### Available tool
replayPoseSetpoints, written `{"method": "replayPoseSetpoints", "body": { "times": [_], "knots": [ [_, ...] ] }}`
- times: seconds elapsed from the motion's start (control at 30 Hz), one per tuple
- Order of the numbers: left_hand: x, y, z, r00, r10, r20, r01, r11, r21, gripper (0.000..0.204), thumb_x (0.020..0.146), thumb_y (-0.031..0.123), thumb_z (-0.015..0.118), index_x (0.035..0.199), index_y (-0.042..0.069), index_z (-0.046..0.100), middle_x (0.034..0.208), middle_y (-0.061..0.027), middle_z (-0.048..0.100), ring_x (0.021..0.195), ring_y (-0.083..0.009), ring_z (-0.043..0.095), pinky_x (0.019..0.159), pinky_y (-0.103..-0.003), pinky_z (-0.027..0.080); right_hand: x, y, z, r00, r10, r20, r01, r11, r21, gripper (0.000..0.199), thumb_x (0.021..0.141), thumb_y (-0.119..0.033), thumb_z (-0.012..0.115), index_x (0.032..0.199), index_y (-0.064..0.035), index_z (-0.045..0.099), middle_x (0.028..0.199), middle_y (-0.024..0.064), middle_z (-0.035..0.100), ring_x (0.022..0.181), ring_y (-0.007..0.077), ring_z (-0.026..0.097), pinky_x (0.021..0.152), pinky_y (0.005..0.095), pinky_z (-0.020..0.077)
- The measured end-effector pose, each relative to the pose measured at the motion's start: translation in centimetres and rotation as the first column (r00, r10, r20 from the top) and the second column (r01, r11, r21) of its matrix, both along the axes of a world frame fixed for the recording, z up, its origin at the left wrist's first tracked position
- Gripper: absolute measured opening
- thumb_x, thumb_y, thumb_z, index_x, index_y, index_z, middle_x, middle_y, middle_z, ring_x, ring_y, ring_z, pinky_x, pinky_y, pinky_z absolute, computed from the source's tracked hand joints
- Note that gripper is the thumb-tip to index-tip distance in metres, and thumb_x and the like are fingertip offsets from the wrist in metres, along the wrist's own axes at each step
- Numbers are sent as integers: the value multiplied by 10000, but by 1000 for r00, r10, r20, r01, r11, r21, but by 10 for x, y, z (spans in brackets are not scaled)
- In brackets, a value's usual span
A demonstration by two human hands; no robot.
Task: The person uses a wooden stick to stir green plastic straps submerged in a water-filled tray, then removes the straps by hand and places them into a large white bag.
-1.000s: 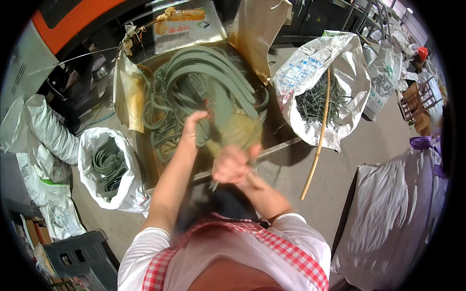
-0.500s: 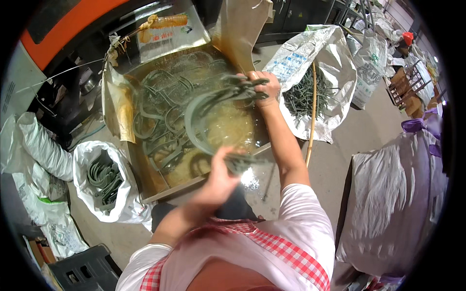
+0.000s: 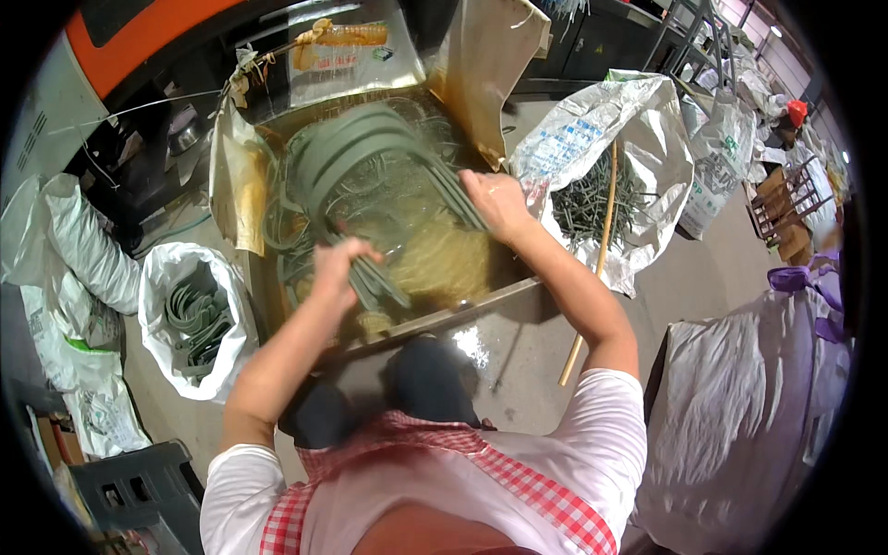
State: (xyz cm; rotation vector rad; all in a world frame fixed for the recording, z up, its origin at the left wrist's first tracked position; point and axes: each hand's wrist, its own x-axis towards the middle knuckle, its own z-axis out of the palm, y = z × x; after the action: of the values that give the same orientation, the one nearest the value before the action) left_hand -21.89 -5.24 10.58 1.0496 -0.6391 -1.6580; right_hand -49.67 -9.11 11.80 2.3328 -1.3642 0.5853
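Both my hands grip one bundle of grey-green bendy strips (image 3: 365,146), bowed into an arch over a tub of cloudy yellowish water (image 3: 449,270). My left hand (image 3: 340,270) is closed round one end, whose tips stick out toward the tub's near rim (image 3: 453,317). At the other end, my right hand (image 3: 499,205) is wrapped round the strips near the tub's right side. The arch spans the water toward the back; whether its far part touches the surface is unclear. More looped strips (image 3: 289,227) lie in the water at the left.
Left of the tub stands an open white sack (image 3: 242,344) holding coiled strips (image 3: 199,314). At the right, another open sack (image 3: 668,129) holds thin dark strips (image 3: 597,199), with a wooden stick (image 3: 607,231) leaning across it. A stained sheet (image 3: 486,79) rises behind the tub.
The bundle has moved back and left over the tub and spread into a wide arch. My left hand has closed on its near end; my right hand has moved lower.
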Motion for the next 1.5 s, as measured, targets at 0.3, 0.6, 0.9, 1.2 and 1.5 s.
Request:
{"method": "replayPoseSetpoints", "body": {
  "times": [0.3,0.6,0.9,1.2,1.5],
  "knots": [
    [21,-40,-7,995,74,62,-49,940,-338,510,622,-113,578,1087,59,459,808,-59,491,581,-235,569,531,-363,504,-1,45,-15,960,8,279,-268,314,911,862,634,-518,720,1224,45,441,1120,238,558,989,332,564,878,363,446],
    [37,-58,-43,972,-37,-232,-55,924,-378,548,637,-127,609,1121,100,487,836,-31,524,674,-173,560,553,-332,507,26,77,-33,178,-690,702,-982,-74,176,730,759,-357,703,1317,-29,368,1027,150,583,873,198,581,750,324,475],
    [25,-48,-64,859,-88,-504,99,995,-5,366,742,127,581,1089,17,542,893,-87,600,770,-181,588,691,-301,495,134,96,-10,-136,-733,667,-781,-335,-527,879,757,-269,697,1418,-93,146,1284,170,421,1028,207,511,752,325,456],
    [31,21,-91,949,135,-285,-69,970,232,385,728,113,608,1095,23,534,911,-79,596,772,-172,583,691,-290,493,201,113,-4,-356,-882,310,-651,-5,-759,785,794,-405,627,1385,-99,211,1326,103,376,1094,308,463,684,340,396],
    [15,37,-95,931,251,-265,-176,945,276,409,714,99,634,1102,28,525,930,-72,592,773,-163,579,690,-280,490,260,123,-6,-504,-855,120,-184,-30,-983,248,865,-360,503,809,-122,459,778,50,466,684,169,385,639,279,333]
  ]
}}
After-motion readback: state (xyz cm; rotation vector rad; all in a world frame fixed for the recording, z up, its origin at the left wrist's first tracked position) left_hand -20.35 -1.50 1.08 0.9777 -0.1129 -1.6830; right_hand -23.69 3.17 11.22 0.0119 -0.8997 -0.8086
